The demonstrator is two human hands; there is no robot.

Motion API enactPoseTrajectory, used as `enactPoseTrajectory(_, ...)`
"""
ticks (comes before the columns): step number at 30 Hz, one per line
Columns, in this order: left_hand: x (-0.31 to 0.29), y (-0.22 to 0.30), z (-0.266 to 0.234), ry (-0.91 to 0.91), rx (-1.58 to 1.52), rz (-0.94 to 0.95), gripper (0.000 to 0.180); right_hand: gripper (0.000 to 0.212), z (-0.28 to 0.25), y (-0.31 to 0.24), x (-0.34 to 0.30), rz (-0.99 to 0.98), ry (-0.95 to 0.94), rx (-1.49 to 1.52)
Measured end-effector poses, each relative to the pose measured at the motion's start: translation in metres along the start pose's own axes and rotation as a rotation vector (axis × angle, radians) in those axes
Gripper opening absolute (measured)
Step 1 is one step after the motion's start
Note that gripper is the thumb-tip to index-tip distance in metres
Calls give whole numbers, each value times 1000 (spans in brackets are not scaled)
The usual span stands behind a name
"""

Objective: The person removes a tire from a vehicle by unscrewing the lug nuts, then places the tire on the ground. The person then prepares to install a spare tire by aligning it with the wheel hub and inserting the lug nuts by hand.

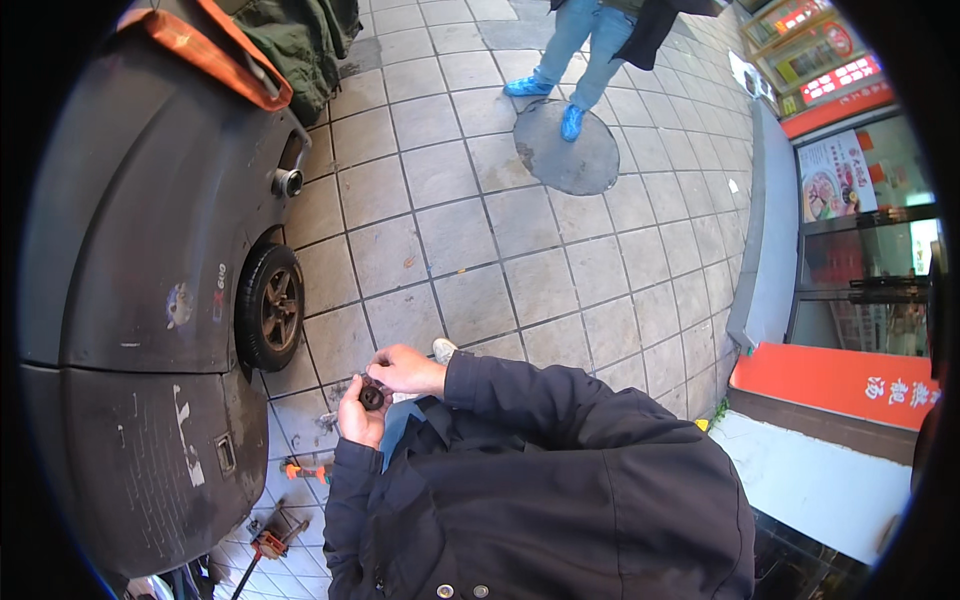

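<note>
A small dark round part (371,398) with a ring-shaped rim rests in my left hand (358,418), whose fingers are closed around it. My right hand (408,370) reaches across from the right, its fingertips pinched together at the far side of the part. Whatever those fingertips grip is too small to make out. Both hands are in front of my dark jacket, above the paving. Left of them stands a dark grey vehicle (150,300) with a wheel (270,308) nearest to my hands.
On the paving lie an orange-and-green tool (303,470) and a red floor jack (268,545). Far ahead, a person in jeans (578,50) and blue shoe covers stands by a round manhole cover (567,160). Shopfronts and a red sign board (830,385) line the right side.
</note>
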State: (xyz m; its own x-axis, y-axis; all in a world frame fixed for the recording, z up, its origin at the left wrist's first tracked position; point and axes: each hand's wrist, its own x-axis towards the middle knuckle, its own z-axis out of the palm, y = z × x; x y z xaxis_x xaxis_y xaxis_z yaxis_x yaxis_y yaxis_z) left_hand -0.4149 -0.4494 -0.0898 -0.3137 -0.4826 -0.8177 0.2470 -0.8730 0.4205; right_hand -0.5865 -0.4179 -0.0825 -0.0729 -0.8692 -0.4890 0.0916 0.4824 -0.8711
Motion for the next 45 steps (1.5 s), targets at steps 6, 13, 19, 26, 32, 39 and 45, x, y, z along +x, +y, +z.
enactPoseTrajectory(6, 7, 10, 1, 13, 26, -7, 31, 33, 0, -33, -8, -50, -48, -180)
enactPoseTrajectory(13, 38, 34, -25, -9, -11, -81, 34, 23, 36, -31, 11, -160, 30, -492)
enactPoseTrajectory(19, 57, 73, -40, -179, 3, -108, 35, 28, 72, -50, 24, -317, 72, -835)
enactPoseTrajectory(26, 77, 96, -51, -192, 58, -118, 37, 43, 95, -46, 46, -320, 131, -851)
enactPoseTrajectory(32, 80, 105, -39, -113, 15, -92, 42, 44, 85, -63, 73, -232, -12, -867)
enactPoseTrajectory(39, 108, 90, -62, -51, -191, 18, 36, 46, 74, -62, 127, -325, -211, -931)
enactPoseTrajectory(45, 149, 91, -81, -113, -258, 26, 49, 46, 71, -22, 178, -285, -248, -789)
